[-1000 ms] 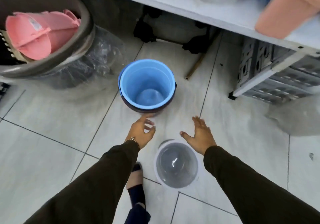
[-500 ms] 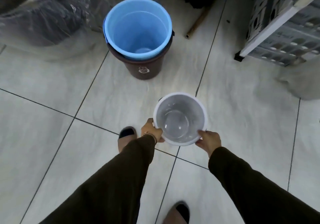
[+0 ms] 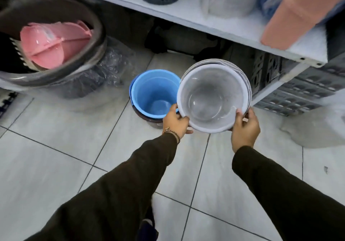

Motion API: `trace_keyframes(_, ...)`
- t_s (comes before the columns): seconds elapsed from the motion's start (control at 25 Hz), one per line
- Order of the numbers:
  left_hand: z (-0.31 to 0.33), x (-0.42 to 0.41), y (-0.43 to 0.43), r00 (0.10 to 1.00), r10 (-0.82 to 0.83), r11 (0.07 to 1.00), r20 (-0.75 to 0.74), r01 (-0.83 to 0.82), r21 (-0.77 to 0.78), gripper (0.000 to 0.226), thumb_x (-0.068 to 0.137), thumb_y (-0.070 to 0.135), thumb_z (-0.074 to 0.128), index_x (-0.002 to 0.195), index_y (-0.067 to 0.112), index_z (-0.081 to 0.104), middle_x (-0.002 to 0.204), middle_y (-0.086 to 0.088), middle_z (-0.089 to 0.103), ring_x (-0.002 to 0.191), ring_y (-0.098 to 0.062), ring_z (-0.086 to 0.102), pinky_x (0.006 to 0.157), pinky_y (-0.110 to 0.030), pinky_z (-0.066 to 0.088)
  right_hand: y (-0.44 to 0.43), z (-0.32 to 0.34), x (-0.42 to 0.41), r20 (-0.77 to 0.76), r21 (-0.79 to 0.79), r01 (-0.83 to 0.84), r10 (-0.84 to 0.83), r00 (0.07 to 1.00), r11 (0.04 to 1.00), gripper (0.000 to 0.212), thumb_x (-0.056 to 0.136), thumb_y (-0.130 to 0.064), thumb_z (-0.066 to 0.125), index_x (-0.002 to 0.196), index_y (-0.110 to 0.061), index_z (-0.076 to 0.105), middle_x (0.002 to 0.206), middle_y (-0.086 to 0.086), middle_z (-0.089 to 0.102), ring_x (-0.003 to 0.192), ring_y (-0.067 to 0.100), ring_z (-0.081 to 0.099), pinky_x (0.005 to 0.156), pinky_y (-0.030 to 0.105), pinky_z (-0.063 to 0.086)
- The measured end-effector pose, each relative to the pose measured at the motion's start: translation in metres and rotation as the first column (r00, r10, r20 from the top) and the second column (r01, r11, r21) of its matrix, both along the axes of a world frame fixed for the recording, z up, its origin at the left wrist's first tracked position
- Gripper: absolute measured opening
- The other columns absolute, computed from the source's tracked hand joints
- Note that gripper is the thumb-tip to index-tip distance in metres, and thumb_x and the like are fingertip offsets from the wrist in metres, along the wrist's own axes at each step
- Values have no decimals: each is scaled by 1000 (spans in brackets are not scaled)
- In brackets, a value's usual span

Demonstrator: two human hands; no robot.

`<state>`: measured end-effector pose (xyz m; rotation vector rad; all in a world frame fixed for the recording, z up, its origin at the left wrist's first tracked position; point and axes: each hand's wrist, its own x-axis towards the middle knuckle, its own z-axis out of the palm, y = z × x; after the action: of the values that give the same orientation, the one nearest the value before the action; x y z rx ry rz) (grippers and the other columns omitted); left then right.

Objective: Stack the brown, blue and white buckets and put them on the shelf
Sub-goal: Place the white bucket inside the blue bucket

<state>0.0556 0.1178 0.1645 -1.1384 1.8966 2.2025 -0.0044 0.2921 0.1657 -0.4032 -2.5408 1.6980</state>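
With the white bucket (image 3: 212, 97) gripped at its rim by the left hand (image 3: 175, 121) and right hand (image 3: 244, 126), it should be centred over the blue bucket (image 3: 153, 93), kept level, then lowered in.

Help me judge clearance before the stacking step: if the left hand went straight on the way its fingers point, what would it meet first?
The left hand already grips the white bucket by its rim. Straight on, it would probably meet the blue bucket nested in the brown bucket, though depth is unclear.

white bucket (image 3: 212, 98) | gripped by left hand (image 3: 175, 122), right hand (image 3: 244, 128) | beside blue bucket (image 3: 153, 93)
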Motion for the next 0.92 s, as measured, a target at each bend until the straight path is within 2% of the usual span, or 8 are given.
trace_keyframes(0.16,37,-13,-68,995,82,987,-59,-89,-134,49,87,4,59,131,23,48,114,-11,64,95,-25,67,61,-34,63,-72,40,-34,-67,20,-128,129,989,992,41,98,-32,54,135,-14,56,118,1,55,93,17,63,84,42,61)
trace_keyframes(0.28,33,-15,-123,991,113,973,-69,-124,-193,53,87,6,62,135,21,47,115,-8,62,100,-25,65,61,-37,63,-130,31,-47,3,17,-229,229,973,973,38,98,-32,55,133,-17,54,121,4,56,90,14,65,78,44,63)
trace_keyframes(0.36,15,-16,-158,990,139,972,4,-136,-194,54,86,4,62,135,21,48,110,-8,63,90,-27,67,57,-32,63,-163,11,-53,66,27,-274,271,960,961,36,97,-32,56,131,-22,54,120,3,60,96,18,67,77,45,63)
trace_keyframes(0.52,-38,-17,-200,967,107,977,232,-59,-204,51,82,12,64,132,18,55,95,-6,68,92,-36,68,86,-47,59,-200,-47,-61,240,59,-290,268,933,955,27,96,-21,59,123,-16,58,108,2,63,90,20,65,71,36,63)
trace_keyframes(0.64,-78,-22,-213,886,-42,930,463,204,-307,60,83,29,67,140,22,47,141,-9,47,125,-31,52,105,-35,44,-208,-94,-68,371,192,-334,246,895,923,27,93,-31,62,117,-19,59,112,6,66,98,28,67,81,47,61)
trace_keyframes(0.72,-100,-28,-217,850,-87,915,519,275,-297,83,82,35,69,152,27,25,156,-12,21,136,-36,41,111,-41,38,-208,-113,-73,435,413,-446,258,863,794,35,90,-35,63,120,-17,57,119,9,62,109,31,60,87,45,56)
trace_keyframes(0.8,-118,-38,-217,858,-59,954,511,200,-224,104,80,29,74,156,22,3,155,-16,22,137,-38,40,111,-43,37,-206,-121,-80,469,498,-491,254,846,715,58,87,-29,70,137,-13,45,133,14,48,122,34,47,93,43,49)
trace_keyframes(0.92,-141,-59,-226,852,53,987,521,34,-155,92,76,19,78,150,8,24,138,-18,50,116,-33,56,96,-39,51,-204,-138,-96,562,319,-423,190,805,848,88,83,-20,76,151,-6,24,147,20,36,130,36,42,103,41,42)
